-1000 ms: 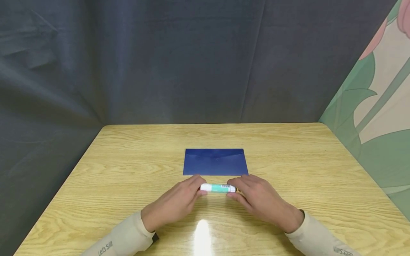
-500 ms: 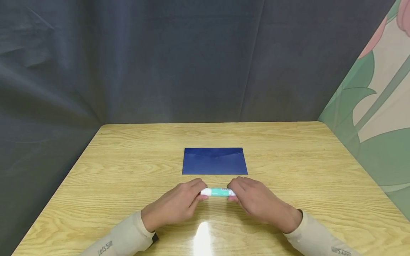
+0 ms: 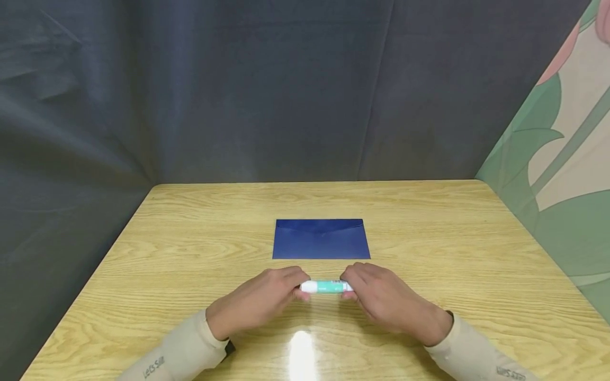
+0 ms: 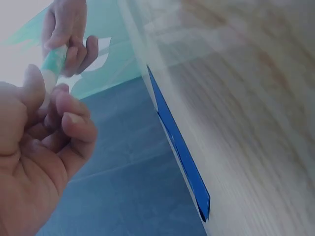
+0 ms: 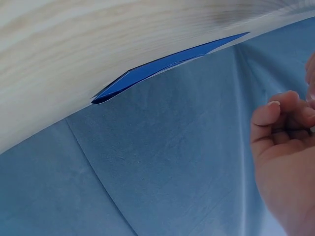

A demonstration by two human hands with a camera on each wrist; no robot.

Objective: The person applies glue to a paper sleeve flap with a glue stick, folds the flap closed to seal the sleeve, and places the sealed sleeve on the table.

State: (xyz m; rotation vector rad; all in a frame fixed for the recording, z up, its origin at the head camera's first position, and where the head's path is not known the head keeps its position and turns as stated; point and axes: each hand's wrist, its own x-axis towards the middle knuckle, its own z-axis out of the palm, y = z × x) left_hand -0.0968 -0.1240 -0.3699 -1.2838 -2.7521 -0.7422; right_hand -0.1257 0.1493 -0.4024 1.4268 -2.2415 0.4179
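A slim glue stick [image 3: 328, 287], white with a teal band, lies level between both hands a little nearer than the envelope. My left hand [image 3: 262, 299] pinches its white end between thumb and fingers. The other end is gripped by my right hand [image 3: 383, 296], whose fingers hide the tip. In the left wrist view, the teal part of the glue stick [image 4: 55, 60] shows between the two hands. Curled fingers of the right hand [image 5: 288, 152] appear at the edge of the right wrist view. A blue envelope [image 3: 320, 241] lies flat on the table, its flap edge toward the back.
The wood-grain table [image 3: 190, 227] extends around the envelope to both sides. Behind it hangs a dark cloth curtain [image 3: 267, 95], and a floral panel [image 3: 572, 222] stands along the right side.
Both hands and the glue stick have come slightly nearer to me. My right fingers now cover the dark tip that showed at its right end. The envelope stays put.
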